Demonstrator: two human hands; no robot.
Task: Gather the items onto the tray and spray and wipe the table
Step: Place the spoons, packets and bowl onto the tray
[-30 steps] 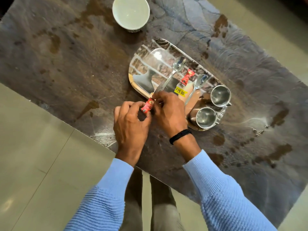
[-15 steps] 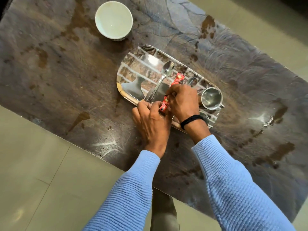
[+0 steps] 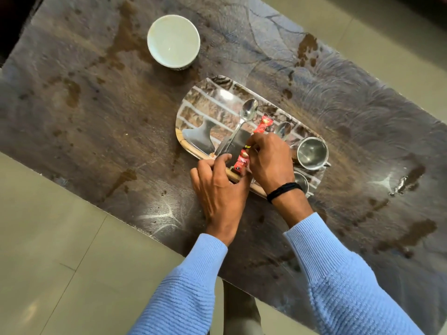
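Note:
A shiny oval tray point(image 3: 193, 110) lies on the dark stained table point(image 3: 101, 122). On it are a long spoon point(image 3: 246, 114), a second spoon point(image 3: 283, 130), a red sachet point(image 3: 263, 123) and two steel cups point(image 3: 312, 153), the nearer one mostly hidden by my wrist. My right hand point(image 3: 271, 160) and my left hand point(image 3: 220, 189) meet at the tray's near rim, both pinching another red sachet point(image 3: 240, 162) just over the rim. A white bowl point(image 3: 173, 41) stands on the table beyond the tray.
Brown spill stains mark the table at the left, the far right point(image 3: 307, 45) and the near right. A wet smear point(image 3: 401, 182) sits right of the tray. Pale floor tiles point(image 3: 60, 250) surround the table; its near edge runs diagonally under my sleeves.
Both hands carried the red sachet from the table in front of the tray up onto its near rim. The view shifted, so the bowl and tray sit lower in frame.

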